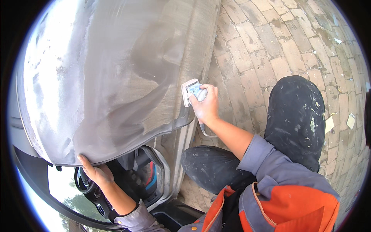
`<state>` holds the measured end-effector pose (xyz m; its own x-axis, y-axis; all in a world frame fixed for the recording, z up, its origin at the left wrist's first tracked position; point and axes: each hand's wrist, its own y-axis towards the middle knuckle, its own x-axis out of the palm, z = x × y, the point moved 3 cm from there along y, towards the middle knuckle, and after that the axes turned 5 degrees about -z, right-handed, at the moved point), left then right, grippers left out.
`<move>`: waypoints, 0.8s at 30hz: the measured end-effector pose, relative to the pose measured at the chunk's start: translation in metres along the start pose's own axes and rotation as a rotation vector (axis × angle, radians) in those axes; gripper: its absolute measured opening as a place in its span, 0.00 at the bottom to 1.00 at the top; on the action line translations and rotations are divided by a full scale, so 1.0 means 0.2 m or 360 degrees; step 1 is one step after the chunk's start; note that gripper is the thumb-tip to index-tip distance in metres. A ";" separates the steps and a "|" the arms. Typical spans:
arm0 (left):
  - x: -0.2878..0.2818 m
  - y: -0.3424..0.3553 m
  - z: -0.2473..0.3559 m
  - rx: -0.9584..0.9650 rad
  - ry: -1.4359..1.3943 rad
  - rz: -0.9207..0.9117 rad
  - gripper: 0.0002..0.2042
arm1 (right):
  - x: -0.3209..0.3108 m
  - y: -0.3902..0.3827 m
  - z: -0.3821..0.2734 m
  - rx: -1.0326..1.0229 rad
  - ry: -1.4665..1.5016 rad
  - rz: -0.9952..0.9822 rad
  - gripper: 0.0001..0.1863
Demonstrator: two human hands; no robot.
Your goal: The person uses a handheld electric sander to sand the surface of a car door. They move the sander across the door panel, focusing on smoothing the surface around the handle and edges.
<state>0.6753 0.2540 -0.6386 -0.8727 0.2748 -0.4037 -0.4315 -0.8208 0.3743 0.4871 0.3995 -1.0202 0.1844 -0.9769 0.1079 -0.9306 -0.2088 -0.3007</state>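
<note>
As seen from the head, sander (197,91): just off centre toward one o'clock, turned pad-first to nine o'clock and apparently resting against the panel's long edge, presumably for even contact.
Right hand (207,106): clamped round the sander's body with thumb and fingers spread to opposite sides, probably to press and steer single-handed.
Panel (127,77): spread from nine to twelve o'clock, dull grey-brown with smoother, darker patches (dust or filler, cannot tell which).
Left hand (99,173): at eight o'clock, touching the panel's lower rim with one digit laid over it, perhaps for bracing; cannot tell whether closed round the rim, with other fingers hidden.
Steering wheel (78,186): at eight o'clock, just beside the left hand.
Cord (203,129): curving away below the right hand toward four o'clock, seemingly slack to free the wrist.
Bent legs (295,116): at three and five o'clock, likely folded for a steady crouch.
Brick paving (262,42): at two o'clock, littered with pale scraps (329,124) near three.
</note>
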 end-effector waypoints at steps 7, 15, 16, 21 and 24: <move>-0.08 -0.01 -0.08 -0.0021 -0.0110 -0.0131 0.32 | 0.01 0.08 -0.52 -0.0408 0.0037 -0.0044 0.26; -0.07 -0.03 -0.14 0.0042 -0.0035 -0.0186 0.32 | 0.13 -0.34 -0.93 -0.1272 -0.0086 -0.0388 0.29; -0.08 -0.02 -0.16 -0.0039 0.0015 -0.0177 0.33 | 0.15 -0.36 -1.00 -0.1504 -0.0148 -0.0402 0.29; -0.06 -0.02 -0.18 -0.0022 0.0089 -0.0217 0.31 | 0.18 -0.32 -1.34 -0.1917 -0.0322 -0.0385 0.28; -0.02 -0.01 -0.16 0.0093 -0.0139 -0.0207 0.25 | 0.16 -0.15 -1.57 -0.1886 -0.0387 -0.0179 0.28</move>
<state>0.6872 0.2377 -0.6648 -0.8240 0.4214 -0.3786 -0.5525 -0.7455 0.3727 0.4224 0.3894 -0.7104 0.2187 -0.9656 -0.1409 -0.5943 -0.2463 0.7656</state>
